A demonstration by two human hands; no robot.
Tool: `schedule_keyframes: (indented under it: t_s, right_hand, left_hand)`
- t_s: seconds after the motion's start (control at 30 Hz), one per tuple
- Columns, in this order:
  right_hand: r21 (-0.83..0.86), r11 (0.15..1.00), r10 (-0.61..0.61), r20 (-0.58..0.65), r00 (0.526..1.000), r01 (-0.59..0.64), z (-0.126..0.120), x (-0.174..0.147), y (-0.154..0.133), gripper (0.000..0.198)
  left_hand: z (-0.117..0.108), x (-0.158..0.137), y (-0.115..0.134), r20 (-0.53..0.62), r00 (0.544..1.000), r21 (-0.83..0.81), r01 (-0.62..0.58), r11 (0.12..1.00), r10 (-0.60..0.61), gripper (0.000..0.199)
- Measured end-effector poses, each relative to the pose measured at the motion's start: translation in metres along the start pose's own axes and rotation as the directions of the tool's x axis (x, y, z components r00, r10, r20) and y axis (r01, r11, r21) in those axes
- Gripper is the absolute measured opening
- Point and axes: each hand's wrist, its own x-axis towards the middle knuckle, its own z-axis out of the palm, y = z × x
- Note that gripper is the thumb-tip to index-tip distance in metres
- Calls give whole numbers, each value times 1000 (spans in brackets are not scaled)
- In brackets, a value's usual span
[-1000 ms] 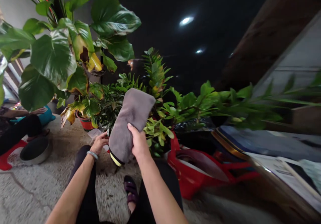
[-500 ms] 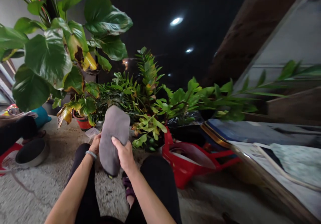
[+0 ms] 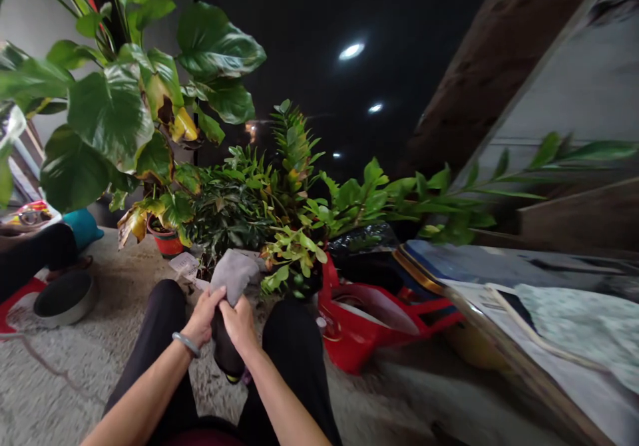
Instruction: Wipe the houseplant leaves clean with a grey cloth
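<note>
A soft, grey, sole-shaped piece (image 3: 233, 274) is between my knees, bent so that its pale upper part leans forward. Its lower part looks dark, with a bit of yellow-green at the bottom end. My left hand (image 3: 202, 318) is closed on its left side, thumb and fingers pinching the middle. Right beside it, my right hand (image 3: 238, 323) grips the same piece, with the two thumbs close together. My palms hide part of the middle, and I cannot make out exactly what kind of thing it is.
Potted plants (image 3: 234, 200) line the dark glass ahead. A red bag (image 3: 349, 339) stands by my right knee, beside a low table (image 3: 479, 306) bearing cloth. At left are a grey bowl (image 3: 74, 306), a red-green pot (image 3: 167, 241) and another person's leg (image 3: 37, 253).
The grey piece was held up flat with its broad face showing; now it is lower and bent. My left hand has come round to its front, close to my right hand.
</note>
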Motion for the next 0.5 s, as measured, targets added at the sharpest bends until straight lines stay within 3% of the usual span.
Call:
schedule_keyframes:
  t_s: [0.1,0.27,0.37,0.5]
  right_hand:
    - [-197,969,-161,-54,985,147,3,-4,3,24]
    - [-326,865,-427,-76,901,382,3,-10,26,35]
    - [-358,855,-428,-77,900,376,-3,-9,31,32]
    - [-257,919,-304,19,953,298,-22,-6,15,31]
  left_hand:
    - [15,-19,3,12,1000,-65,-11,998,12,52]
    - [20,-30,11,39,999,-69,-21,997,24,50]
    - [25,-28,9,65,998,-55,14,998,-11,51]
    - [33,-24,10,21,999,21,35,999,-36,36]
